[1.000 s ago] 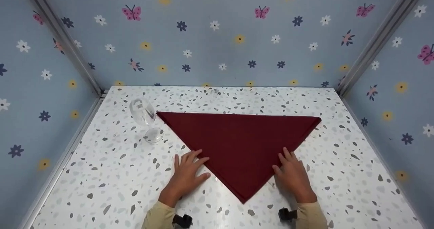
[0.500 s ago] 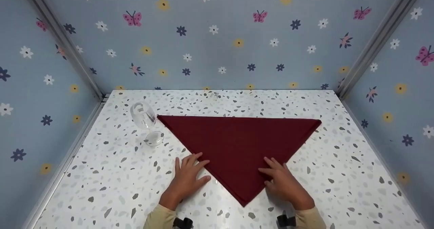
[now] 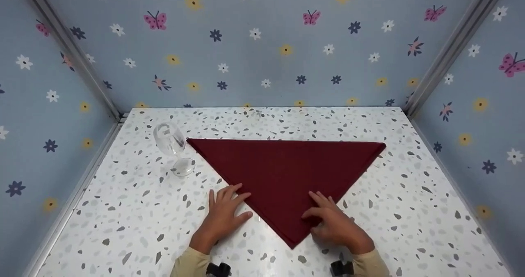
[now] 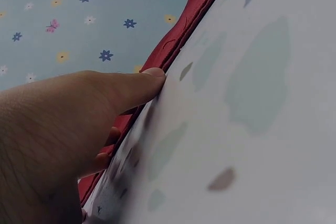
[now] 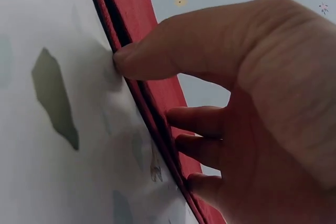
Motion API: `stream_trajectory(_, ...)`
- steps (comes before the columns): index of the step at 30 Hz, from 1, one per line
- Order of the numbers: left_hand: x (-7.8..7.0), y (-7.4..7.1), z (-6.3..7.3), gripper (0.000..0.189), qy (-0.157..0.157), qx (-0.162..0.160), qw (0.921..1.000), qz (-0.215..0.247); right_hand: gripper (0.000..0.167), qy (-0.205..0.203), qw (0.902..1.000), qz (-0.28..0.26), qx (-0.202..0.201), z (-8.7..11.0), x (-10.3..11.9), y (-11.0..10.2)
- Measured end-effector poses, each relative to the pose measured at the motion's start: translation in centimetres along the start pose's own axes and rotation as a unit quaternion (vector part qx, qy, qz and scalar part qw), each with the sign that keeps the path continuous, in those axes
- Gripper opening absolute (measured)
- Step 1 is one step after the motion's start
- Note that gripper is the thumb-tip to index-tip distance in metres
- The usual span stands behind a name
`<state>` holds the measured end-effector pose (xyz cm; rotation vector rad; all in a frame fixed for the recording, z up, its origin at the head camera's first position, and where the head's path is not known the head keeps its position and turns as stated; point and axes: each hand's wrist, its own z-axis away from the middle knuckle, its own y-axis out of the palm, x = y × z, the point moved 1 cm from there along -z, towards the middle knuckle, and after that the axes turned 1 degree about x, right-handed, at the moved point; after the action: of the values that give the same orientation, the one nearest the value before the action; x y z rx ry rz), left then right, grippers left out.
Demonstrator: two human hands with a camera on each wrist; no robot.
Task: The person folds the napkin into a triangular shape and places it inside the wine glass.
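A dark red cloth napkin (image 3: 283, 170), folded into a triangle, lies flat with its long edge at the back and a point towards me. My left hand (image 3: 221, 219) rests at its left slanting edge, fingers spread, fingertips on the cloth. In the left wrist view, the thumb (image 4: 142, 85) lies along that edge. My right hand (image 3: 336, 223) is at the right slanting edge near the front point, its fingertips on top of the cloth. In the right wrist view, the right thumb (image 5: 152, 59) touches the layered edge, apart from the fingers (image 5: 197, 121).
A clear stemmed glass (image 3: 169, 139) stands upright on the left, close to the napkin's back left corner. The white speckled tabletop (image 3: 410, 211) is enclosed by blue flowered panels (image 3: 262, 43) at the back and both sides.
My right hand has slid left and forward to nearer the napkin's front point, its fingers moving further onto the cloth and bending. My left hand and the napkin stay in place.
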<state>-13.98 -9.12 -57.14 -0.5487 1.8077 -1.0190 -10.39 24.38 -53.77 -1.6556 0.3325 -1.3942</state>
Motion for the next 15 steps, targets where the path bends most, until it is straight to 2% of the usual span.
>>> stream_trajectory(7, 0.37, -0.1, 0.05, 0.05, 0.003, -0.002, 1.0, -0.001, 0.027, -0.007, 0.9997, -0.005, -0.021, -0.33, 0.02, 0.35)
stream_trajectory(15, 0.13, 0.08, 0.08, 0.051, -0.001, 0.006, 1.0, -0.004, 0.021, -0.014, 0.999, 0.017, -0.039, -0.11, 0.25, 0.39)
